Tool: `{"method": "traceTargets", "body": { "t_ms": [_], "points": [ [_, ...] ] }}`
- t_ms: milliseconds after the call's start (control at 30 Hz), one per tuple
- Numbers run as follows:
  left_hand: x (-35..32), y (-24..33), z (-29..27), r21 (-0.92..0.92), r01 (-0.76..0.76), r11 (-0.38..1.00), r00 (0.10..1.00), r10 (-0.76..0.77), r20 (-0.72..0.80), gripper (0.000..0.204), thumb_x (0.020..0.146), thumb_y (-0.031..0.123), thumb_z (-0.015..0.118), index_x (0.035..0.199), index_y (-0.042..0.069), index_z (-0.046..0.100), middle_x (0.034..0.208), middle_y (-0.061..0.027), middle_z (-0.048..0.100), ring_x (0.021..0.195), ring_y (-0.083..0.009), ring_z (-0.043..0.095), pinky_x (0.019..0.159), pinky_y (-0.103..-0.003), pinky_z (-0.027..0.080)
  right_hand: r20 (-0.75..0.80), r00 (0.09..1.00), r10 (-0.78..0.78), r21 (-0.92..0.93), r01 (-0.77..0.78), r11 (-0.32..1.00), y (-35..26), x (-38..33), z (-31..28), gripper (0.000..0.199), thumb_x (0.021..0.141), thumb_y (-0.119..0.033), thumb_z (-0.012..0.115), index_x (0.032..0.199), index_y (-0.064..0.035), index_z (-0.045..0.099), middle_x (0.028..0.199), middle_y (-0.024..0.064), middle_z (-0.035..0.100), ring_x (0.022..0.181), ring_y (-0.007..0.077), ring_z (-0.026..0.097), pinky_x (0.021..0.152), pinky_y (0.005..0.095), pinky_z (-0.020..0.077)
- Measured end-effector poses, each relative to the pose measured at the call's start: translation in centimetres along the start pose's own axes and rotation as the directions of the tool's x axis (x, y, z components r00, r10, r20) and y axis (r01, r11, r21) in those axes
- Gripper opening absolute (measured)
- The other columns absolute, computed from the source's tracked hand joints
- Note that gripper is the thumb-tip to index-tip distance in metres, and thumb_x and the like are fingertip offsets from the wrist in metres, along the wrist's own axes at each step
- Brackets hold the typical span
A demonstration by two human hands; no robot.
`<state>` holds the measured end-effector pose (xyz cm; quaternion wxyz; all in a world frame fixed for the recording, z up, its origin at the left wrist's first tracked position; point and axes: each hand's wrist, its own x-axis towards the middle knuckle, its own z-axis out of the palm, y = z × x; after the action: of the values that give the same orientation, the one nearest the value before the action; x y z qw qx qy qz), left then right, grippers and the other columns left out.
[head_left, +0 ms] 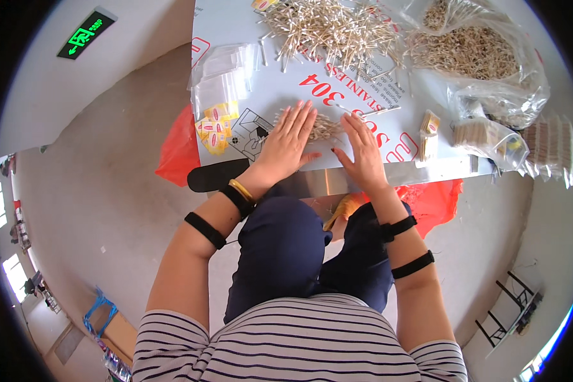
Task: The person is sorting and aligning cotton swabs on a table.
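Observation:
A small batch of cotton swabs [325, 129] lies on the table between my two hands. My left hand [290, 141] rests over the left part of the batch, fingers stretched out and palm down. To the right, my right hand [363, 151] touches the other end with straight fingers, thumb held apart. A few loose swabs [382, 111] lie just past the right fingertips. Farther back is a big heap of cotton swabs [331, 32]. What lies beneath my left palm is hidden.
Clear plastic bags [226, 73] and yellow-white labels [215, 127] lie on the left of the table [274, 86]. At the right are small packs [429, 134], an open bag of swabs [474, 54] and bagged swab packs [490, 139]. Red plastic [177, 149] hangs off the left edge.

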<state>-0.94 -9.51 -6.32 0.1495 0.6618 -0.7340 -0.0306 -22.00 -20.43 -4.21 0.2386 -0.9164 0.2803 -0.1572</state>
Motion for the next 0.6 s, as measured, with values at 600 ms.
{"method": "traceTargets", "body": {
  "t_ms": [600],
  "points": [
    [2.6, -0.6, 1.1, 0.078, 0.074, 0.994, 0.997, -0.074, -0.005, 0.102, 0.094, 0.065, 0.058, 0.164, -0.001, 0.025, 0.172, -0.0201, 0.022, 0.161, -0.0351, 0.017, 0.13, -0.051, 0.013, 0.035, 0.998, 0.052, -0.238, -0.042, 0.97, 0.7, 0.6, 3.0, 0.098, 0.087, -0.04, 0.078, 0.164, -0.0073, 0.028, 0.17, 0.0114, 0.03, 0.158, 0.0283, 0.026, 0.13, 0.0488, 0.0205]
  ]
}}
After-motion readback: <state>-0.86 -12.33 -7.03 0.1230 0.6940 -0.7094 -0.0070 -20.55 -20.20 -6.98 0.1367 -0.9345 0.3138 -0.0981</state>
